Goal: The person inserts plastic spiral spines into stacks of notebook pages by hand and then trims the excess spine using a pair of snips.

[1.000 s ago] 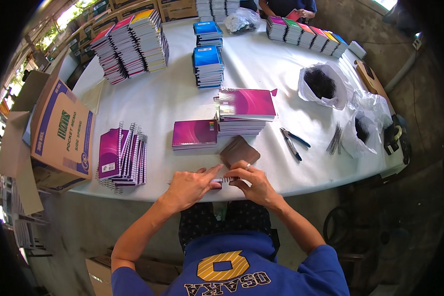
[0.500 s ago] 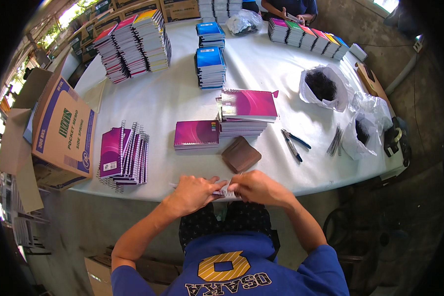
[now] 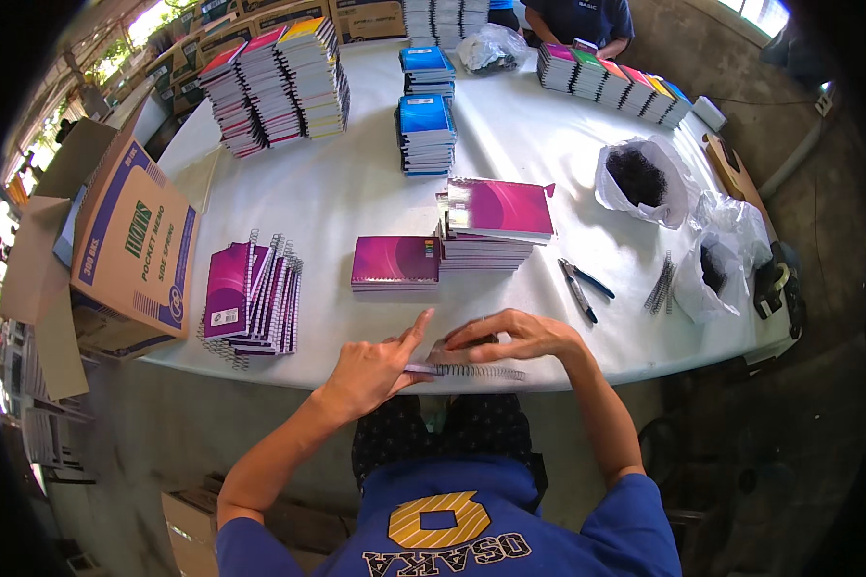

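At the table's front edge my left hand grips a thin notebook, seen edge-on, with its index finger raised. A dark spiral wire runs along the notebook's edge and sticks out to the right. My right hand is curled over a brown pad, holding it against or just above the coil; the fingers partly cover it. Beyond the hands lie a low stack of purple notebooks and a taller purple stack. To the left, a pile of purple notebooks has loose coils sticking out.
Pliers and loose spiral wires lie on the right. Two white bags hold dark wire. An open carton stands left. Blue notebooks and tall coloured stacks stand farther back. Another person sits across the table.
My right hand has let go of the coil and picked up the brown pad, bringing it nearer to the notebook. My left index finger has lifted. The view has shifted slightly.
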### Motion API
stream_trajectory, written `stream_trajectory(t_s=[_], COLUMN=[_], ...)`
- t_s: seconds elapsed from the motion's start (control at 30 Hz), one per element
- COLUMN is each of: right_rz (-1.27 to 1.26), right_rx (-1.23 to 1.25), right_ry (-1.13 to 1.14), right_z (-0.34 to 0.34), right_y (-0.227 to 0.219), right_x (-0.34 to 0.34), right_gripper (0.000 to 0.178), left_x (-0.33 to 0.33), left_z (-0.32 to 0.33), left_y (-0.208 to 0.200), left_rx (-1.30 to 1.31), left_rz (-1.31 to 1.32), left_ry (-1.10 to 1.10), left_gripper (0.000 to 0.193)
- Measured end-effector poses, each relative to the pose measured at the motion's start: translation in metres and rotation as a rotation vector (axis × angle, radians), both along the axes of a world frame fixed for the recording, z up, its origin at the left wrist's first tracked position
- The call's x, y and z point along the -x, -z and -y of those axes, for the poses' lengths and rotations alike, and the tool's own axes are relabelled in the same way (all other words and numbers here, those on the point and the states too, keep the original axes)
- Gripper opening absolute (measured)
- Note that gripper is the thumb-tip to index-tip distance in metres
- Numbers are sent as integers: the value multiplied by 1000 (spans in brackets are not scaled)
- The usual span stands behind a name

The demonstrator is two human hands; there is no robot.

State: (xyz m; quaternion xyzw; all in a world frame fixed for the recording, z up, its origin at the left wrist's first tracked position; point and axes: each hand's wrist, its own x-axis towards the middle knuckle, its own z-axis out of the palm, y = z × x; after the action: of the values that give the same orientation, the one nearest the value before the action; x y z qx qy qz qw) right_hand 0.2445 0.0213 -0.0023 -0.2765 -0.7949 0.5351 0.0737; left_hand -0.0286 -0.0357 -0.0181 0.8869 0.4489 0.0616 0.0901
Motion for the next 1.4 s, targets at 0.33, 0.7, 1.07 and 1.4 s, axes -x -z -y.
stream_trajectory(t_s=[0.33, 0.7, 1.07, 1.4], right_rz=[-401, -227, -262, -87], right_rx=[227, 150, 143, 87], right_ry=[-40, 9, -53, 45], right_z=[1, -1, -9, -22], right_y=[18, 2, 3, 3], right_x=[-4, 17, 33, 39], right_gripper=[55, 61, 54, 60], left_x=[-2, 12, 33, 45], left_z=[-5, -9, -13, -18], left_y=[-8, -13, 0, 9], left_rx=[42, -10, 140, 405], left_rz=[-48, -102, 19, 754], left_ry=[-2, -25, -132, -190], left_gripper=[92, 93, 86, 92])
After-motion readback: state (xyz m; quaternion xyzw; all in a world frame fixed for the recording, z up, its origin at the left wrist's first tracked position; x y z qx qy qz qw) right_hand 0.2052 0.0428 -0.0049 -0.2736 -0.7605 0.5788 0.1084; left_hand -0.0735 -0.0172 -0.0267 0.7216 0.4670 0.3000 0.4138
